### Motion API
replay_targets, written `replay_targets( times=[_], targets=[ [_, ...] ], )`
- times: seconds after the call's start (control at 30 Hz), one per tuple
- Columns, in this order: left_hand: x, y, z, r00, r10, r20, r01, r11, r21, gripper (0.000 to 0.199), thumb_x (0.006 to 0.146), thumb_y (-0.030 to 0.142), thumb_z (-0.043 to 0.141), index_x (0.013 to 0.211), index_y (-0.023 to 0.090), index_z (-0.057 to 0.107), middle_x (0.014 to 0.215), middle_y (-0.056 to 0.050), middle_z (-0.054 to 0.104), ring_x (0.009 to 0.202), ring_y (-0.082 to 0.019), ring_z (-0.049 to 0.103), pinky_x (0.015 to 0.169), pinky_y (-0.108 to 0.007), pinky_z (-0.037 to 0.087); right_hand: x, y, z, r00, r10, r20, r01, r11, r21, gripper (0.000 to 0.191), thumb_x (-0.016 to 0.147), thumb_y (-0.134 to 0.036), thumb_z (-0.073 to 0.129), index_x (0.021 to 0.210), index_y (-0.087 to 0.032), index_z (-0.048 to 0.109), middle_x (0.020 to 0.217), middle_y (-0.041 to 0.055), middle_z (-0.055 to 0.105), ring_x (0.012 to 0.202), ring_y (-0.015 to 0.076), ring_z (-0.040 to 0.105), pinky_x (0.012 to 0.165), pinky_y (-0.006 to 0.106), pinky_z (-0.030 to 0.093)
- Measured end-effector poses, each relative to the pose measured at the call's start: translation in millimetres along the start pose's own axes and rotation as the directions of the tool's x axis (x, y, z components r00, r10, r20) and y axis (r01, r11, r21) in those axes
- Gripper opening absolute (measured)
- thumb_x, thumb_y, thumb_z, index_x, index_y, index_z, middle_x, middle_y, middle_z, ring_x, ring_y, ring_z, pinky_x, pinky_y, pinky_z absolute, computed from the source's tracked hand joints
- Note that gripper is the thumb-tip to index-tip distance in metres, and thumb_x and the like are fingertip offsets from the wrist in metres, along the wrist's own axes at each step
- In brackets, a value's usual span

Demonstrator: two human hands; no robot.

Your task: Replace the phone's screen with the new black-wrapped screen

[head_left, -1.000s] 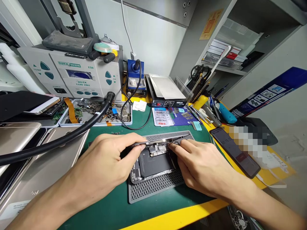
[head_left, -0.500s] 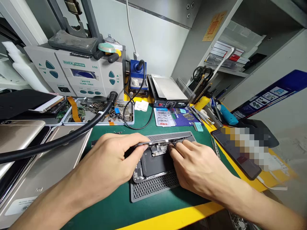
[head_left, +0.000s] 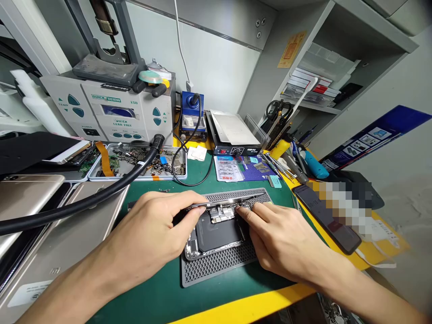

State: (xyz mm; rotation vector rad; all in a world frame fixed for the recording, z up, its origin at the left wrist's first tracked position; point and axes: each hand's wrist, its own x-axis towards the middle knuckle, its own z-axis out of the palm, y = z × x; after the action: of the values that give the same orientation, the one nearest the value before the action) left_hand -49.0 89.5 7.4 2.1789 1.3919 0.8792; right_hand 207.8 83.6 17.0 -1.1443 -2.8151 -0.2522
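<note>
An opened phone lies on a grey honeycomb mat, its black battery and metal-shielded board showing. Its thin screen panel stands tilted up along the far side, seen nearly edge-on. My left hand is closed, pinching the panel's left end between thumb and index finger. My right hand is curled around the phone's right end. Its index fingertip presses inside, beside the board and just under the panel; the thumb is hidden.
A hot-air station stands behind, its black hose arching over the left side. A parts tray and several phones lie left. A heating plate stands at the back, with tools and a dark phone to the right.
My right index finger has stretched out and now presses beside the board, where the fingers were bunched at the panel before. My left hand keeps its pinch. The view has shifted slightly.
</note>
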Motion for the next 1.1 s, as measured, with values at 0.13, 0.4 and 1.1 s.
replay_targets(
  times=[0.13,0.4,1.1],
  targets=[
    [-0.9,-2.2,1.5,1.000,-0.003,0.000,0.003,1.000,-0.009,0.016,0.093,0.037,0.059,0.101,0.037,0.073,0.099,0.011,0.078,0.090,-0.015,0.074,0.084,-0.024,0.057,2.6,-0.4,-0.2,1.000,-0.001,-0.007,0.001,1.000,-0.001,0.036,0.089,-0.009,0.045,0.116,-0.008,0.069,0.074,0.0058,0.063,0.061,0.0201,0.056,0.057,0.034,0.043],
    [-1.0,-2.1,2.1,1.000,0.009,-0.011,-0.009,1.000,0.000,0.018,0.094,0.036,0.059,0.104,0.036,0.073,0.103,0.011,0.078,0.090,-0.014,0.074,0.082,-0.023,0.057,-1.0,-1.9,3.6,0.999,-0.011,-0.030,0.011,1.000,-0.005,0.032,0.090,-0.012,0.047,0.114,-0.008,0.068,0.078,0.0061,0.064,0.064,0.0203,0.056,0.064,0.034,0.044],
    [-0.2,-0.6,0.7,0.997,-0.071,0.043,0.072,0.997,-0.034,0.023,0.093,0.043,0.057,0.103,0.032,0.075,0.099,0.004,0.079,0.092,-0.018,0.073,0.085,-0.028,0.057,-3.6,-5.1,5.2,0.999,0.036,-0.040,-0.039,0.998,-0.057,0.026,0.092,-0.013,0.048,0.111,-0.013,0.067,0.074,0.0024,0.062,0.059,0.0183,0.055,0.059,0.033,0.037]
  ],
)
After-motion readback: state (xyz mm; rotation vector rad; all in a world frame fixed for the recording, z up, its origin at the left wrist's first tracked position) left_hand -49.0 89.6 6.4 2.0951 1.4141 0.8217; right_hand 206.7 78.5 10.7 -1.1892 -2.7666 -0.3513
